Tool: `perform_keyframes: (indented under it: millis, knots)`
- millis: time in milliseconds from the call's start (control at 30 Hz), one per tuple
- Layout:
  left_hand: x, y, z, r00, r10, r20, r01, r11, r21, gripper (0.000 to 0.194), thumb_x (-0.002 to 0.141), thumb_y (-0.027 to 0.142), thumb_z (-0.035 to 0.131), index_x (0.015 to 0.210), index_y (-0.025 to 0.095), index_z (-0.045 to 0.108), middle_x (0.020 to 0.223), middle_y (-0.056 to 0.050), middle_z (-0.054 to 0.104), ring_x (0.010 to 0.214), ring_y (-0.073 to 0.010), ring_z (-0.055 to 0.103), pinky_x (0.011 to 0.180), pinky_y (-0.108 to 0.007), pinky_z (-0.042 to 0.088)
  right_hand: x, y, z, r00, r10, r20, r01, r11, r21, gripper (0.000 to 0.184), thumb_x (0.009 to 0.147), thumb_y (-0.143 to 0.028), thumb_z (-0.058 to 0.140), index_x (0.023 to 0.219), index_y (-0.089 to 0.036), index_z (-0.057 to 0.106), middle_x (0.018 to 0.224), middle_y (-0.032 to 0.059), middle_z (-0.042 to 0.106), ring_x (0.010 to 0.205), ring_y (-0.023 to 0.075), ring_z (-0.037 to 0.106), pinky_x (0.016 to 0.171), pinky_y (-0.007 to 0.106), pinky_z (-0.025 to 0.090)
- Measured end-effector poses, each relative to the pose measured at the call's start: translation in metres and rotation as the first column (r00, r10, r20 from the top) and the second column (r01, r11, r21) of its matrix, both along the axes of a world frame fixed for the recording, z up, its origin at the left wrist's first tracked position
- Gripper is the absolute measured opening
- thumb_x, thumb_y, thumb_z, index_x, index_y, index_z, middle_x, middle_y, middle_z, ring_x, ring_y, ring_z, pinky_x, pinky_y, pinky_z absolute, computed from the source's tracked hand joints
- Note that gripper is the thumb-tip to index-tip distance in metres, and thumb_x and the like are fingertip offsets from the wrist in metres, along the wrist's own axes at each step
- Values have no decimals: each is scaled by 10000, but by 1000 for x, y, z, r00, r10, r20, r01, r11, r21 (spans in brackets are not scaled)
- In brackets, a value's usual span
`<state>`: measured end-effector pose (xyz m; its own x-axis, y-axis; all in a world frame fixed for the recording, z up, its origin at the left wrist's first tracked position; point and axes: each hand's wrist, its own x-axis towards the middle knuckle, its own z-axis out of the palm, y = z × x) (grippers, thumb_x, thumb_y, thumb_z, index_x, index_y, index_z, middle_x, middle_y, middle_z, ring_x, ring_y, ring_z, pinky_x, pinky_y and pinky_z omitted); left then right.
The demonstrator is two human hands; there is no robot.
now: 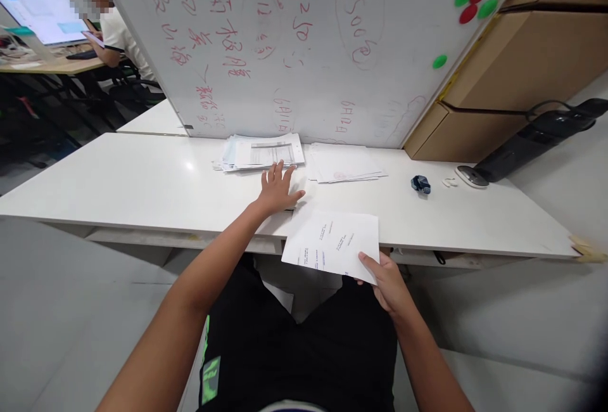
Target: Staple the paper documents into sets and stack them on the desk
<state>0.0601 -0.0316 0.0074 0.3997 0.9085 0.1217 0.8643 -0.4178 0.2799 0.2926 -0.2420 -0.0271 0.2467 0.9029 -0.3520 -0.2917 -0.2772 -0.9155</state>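
My right hand (387,279) grips a white printed sheet of paper (332,241) by its lower right corner, thumb on top. The sheet is held over the front edge of the white desk (156,184), tilted toward me. My left hand (278,190) is stretched out with fingers spread, its fingertips at the near edge of a thick paper stack (266,152); whether they touch it I cannot tell. A second, thinner pile of papers (346,163) lies just right of that stack, loosely fanned.
A whiteboard (304,51) with red writing stands behind the papers, with round magnets (468,14) at its upper right. Cardboard boxes (522,60), a dark bottle (532,139) and a crumpled dark blue item (420,185) are on the right. A person (123,41) sits at the far left.
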Motion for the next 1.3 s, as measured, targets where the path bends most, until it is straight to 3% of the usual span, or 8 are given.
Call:
perform_keyframes:
  millis: [333, 533, 1300]
  knots:
    - [1, -1, 1, 999, 13, -46, -14, 1000, -11, 810, 827, 668, 397, 1483, 235, 203, 1590, -114, 30, 1452, -320, -53, 1139, -556, 49, 1, 1, 4, 999, 27, -18, -28, 999, -32, 385, 665, -411, 779, 915, -139, 669, 806, 66, 680, 579, 145, 541, 413, 254, 427]
    - [2, -2, 4, 998, 26, -50, -28, 999, -31, 801, 818, 670, 402, 1479, 261, 210, 1594, -77, 50, 1453, -319, -40, 1147, -544, 51, 3, 0, -2, 999, 29, -39, -30, 999, -16, 407, 670, -410, 783, 953, -141, 670, 800, 52, 679, 581, 143, 548, 398, 245, 429]
    - [-1, 3, 1, 1000, -10, -12, 9, 997, -83, 776, 822, 663, 401, 1460, 250, 248, 1578, -90, 136, 1453, -313, 35, 1139, -506, 139, 2, 5, 0, 999, 37, -24, -38, 999, -15, 388, 675, -412, 775, 933, -143, 666, 747, 36, 661, 560, 142, 550, 396, 247, 432]
